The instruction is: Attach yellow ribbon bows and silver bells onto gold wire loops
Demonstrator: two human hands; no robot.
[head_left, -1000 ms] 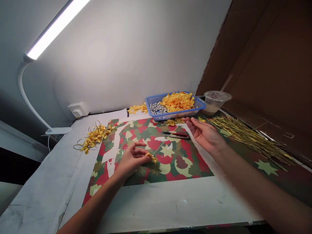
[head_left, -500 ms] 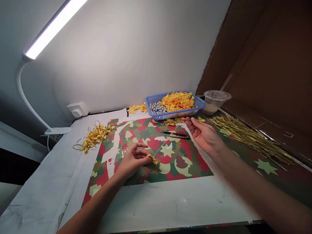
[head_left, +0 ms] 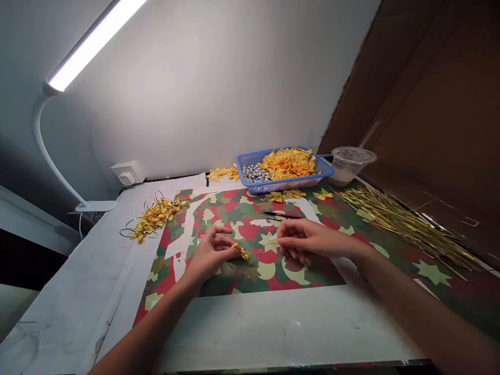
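My left hand (head_left: 213,253) pinches a small yellow ribbon bow (head_left: 241,252) with a thin gold loop under it, low over the patterned wrapping paper (head_left: 250,245). My right hand (head_left: 302,240) is just right of the bow, fingers curled and pinched together; a fine gold wire seems to run from it toward the bow, too thin to be sure. Red-handled snips (head_left: 282,215) lie just beyond the right hand.
A blue basket (head_left: 284,172) at the back holds yellow bows and silver beads. Finished bows (head_left: 154,216) are piled at the left, gold wire strips (head_left: 402,221) at the right. A lidded plastic cup (head_left: 349,164), a lamp (head_left: 86,52) and cardboard (head_left: 429,104) stand around.
My right hand has come back from near the basket toward the left hand and closed its fingers. The left hand has kept hold of the bow, shifting very little.
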